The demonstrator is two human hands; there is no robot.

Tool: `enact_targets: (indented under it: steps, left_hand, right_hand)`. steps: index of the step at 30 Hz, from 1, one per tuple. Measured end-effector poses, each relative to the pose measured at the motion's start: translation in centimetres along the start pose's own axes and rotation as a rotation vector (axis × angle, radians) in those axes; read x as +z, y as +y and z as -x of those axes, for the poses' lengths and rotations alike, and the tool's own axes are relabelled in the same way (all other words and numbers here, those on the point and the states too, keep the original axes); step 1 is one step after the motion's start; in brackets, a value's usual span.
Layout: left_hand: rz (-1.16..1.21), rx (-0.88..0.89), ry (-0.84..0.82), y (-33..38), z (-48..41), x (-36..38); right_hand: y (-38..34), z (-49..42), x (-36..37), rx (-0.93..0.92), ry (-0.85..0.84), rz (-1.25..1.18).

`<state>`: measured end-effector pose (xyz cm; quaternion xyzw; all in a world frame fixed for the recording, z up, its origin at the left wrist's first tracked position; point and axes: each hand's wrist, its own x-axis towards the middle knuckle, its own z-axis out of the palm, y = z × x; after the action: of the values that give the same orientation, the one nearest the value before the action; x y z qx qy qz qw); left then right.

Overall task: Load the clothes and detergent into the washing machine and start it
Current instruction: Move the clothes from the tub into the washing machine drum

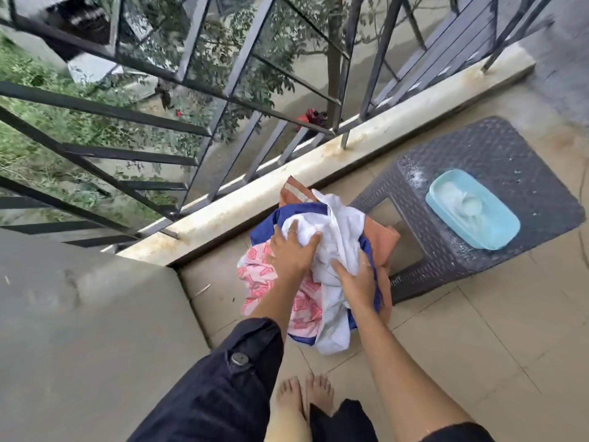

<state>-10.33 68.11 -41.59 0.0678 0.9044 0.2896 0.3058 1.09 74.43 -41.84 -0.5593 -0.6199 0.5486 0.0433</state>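
Clenched both hands into the laundry heap (331, 327): left hand (291, 250) bunched into the crumpled white cotton cloth (338, 231) on top, fingers curled in its folds; right hand (357, 279) grasping the same cloth, just toward 4 o'clock of the left. Gripped from two sides, probably to scoop the whole bundle in one lift rather than piece by piece.

Found the heap on the beige tiled floor (478, 330), ahead of the bare feet (306, 397), with a pink patterned fabric (255, 282) at its 8 o'clock side, a royal-blue garment (264, 229) beneath the white, and an orange cloth (382, 240) from 12 round to 3 o'clock. Ran long from 6 to 12 o'clock, far end at the foot of the pale concrete kerb (318, 173).

Noted, just beside at 2 o'clock, a grey woven-pattern plastic stool (497, 148) carrying a light-blue rectangular plastic tub (497, 240) of white detergent powder (462, 202), likely kept off the floor and within reach; tub's long axis from 10 to 4 o'clock, open side up.

Beyond the kerb, dark metal railing (204, 132) from 9 to 1 o'clock. Saw no washing machine anywhere in view.
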Motion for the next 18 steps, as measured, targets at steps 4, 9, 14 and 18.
enact_targets:
  steps: [4, 9, 14, 18]
  left_hand:
    - [-0.071, 0.018, 0.015, -1.0, -1.0, 1.0]
    - [-0.009, 0.141, -0.017, -0.3, -0.5, 0.5]
    - [0.303, 0.167, -0.05, 2.8, 3.1, -2.0]
    - [0.449, 0.11, -0.076, 4.6, 6.0, -4.6]
  right_hand:
    - [1.0, -0.8, 1.1, -0.01, -0.007, 0.066]
    - [0.6, -1.1, 0.2, -0.043, 0.116, 0.126]
    - [-3.4, 0.8, -2.5, -0.061, 0.134, 0.072]
    - [-7.8, 3.9, -5.0, -0.069, 0.162, -0.044]
